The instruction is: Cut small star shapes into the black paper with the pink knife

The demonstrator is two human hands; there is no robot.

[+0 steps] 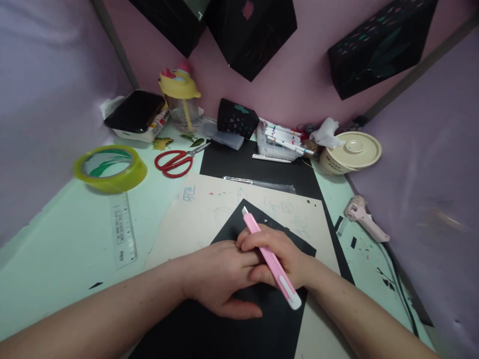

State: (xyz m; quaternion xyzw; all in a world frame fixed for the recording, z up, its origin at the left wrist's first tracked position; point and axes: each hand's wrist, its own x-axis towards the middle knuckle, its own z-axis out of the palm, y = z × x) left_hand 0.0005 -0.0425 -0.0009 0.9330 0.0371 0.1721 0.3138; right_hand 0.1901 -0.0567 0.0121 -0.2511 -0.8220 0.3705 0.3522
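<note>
A pink craft knife [272,264] is held in my right hand [282,252], its blade pointing up and away over the far corner of a black paper sheet [232,329]. The fingers of my right hand are closed round the handle and touch my left hand. My left hand [224,274] lies above the black sheet with its thumb stretched out; its fingertips are partly hidden under my right hand. Under the black sheet lies a larger cream sheet [172,224] with faint blue marks.
Red scissors [175,163], yellow-green tape [140,172] and a clear ruler [124,234] are at the left. Markers [284,137], a yellow-lidded cup [181,89] and a black box [237,118] stand behind. At the right are a lidded bowl [352,149] and a pink glue gun [364,219] with a cord.
</note>
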